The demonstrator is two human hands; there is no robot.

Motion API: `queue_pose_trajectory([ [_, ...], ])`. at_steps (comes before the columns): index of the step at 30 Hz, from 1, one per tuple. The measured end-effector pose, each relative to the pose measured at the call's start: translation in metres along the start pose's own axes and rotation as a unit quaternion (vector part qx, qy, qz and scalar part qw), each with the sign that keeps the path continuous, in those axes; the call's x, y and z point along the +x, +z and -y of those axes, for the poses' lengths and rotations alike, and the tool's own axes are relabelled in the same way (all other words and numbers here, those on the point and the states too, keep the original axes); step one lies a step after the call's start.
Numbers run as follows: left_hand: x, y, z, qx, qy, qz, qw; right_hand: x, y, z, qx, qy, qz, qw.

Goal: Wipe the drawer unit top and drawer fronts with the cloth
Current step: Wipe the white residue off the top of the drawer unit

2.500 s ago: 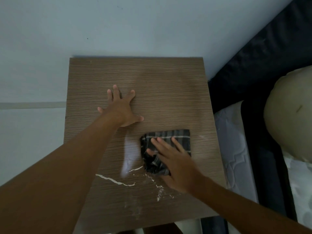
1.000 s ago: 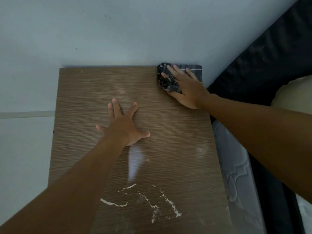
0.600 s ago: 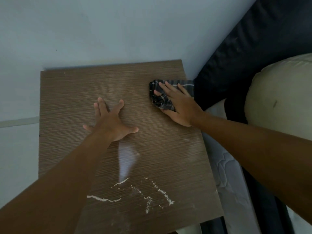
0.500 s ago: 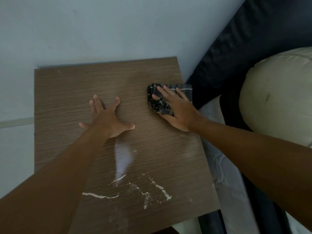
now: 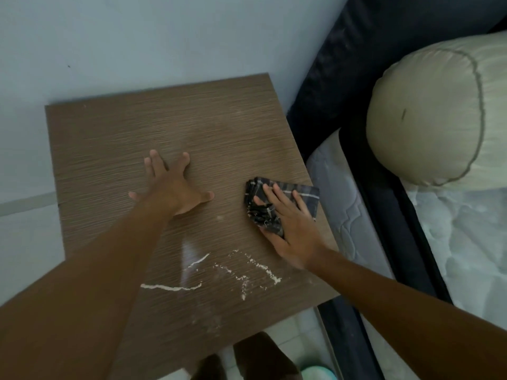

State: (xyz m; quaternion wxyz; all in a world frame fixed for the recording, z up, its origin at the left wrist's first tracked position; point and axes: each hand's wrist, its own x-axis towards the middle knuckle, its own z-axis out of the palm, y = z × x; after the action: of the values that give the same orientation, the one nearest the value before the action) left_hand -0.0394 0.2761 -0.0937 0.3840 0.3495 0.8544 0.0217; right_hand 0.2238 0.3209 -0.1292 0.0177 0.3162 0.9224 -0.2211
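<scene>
- Bedside corner: a brown wood-grain drawer unit top [image 5: 115, 138] sits against a pale blue-grey wall [image 5: 137, 37], with a dark-framed bed [image 5: 329, 86] just beside its right edge.
- Grip first: our right hand [image 5: 290, 231] lies flat, fingers extended and slightly spread, palm pressing the folded dark plaid cloth [image 5: 307, 192] onto the top. No pinch or curl; it has the cloth by downward pressure alone.
- That cloth sits near the right edge of the top, roughly mid-depth, bunched thicker on its left side. Our fingertips [image 5: 275, 189] reach over most of it.
- A flat palm, we judge, spreads the load so the whole pad drags evenly instead of rolling up.
- Our right forearm comes in from the lower right, wrist low and nearly in line with the hand; the heel of the palm looks blurred.
- Our left hand [image 5: 175, 190] is splayed open on bare wood near the centre, thumb out to the right, holding nothing. We read it as a brace steadying body and unit.
- Our left arm runs straight in from the lower left.
- Outward: thin whitish streaks and crumbs [image 5: 211, 275] lie near the front edge, apart from the cloth.
- Drawer fronts are out of view.
- A cream bolster pillow [image 5: 428, 111] rests on a white quilted mattress [image 5: 452, 242].
</scene>
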Motion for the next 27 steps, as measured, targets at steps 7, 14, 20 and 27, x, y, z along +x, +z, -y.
queue_pose_trajectory([
  [7, -0.023, 0.016, 0.016, 0.027, 0.033, 0.011, 0.999, -0.037, 0.011, 0.054, 0.12, 0.108, -0.022, 0.987],
  [14, -0.031, 0.024, 0.02, 0.034, 0.042, 0.011, 0.998, -0.053, -0.018, 0.099, 0.414, 0.312, -0.058, 0.853],
  [20, -0.03, 0.024, 0.02, 0.035, 0.043, 0.008, 0.998, -0.076, -0.075, 0.103, 0.447, 0.381, -0.313, 0.746],
  [27, -0.029, 0.024, 0.019, 0.038, 0.043, 0.005, 0.998, -0.114, -0.064, 0.079, 0.312, 0.453, -0.394, 0.737],
])
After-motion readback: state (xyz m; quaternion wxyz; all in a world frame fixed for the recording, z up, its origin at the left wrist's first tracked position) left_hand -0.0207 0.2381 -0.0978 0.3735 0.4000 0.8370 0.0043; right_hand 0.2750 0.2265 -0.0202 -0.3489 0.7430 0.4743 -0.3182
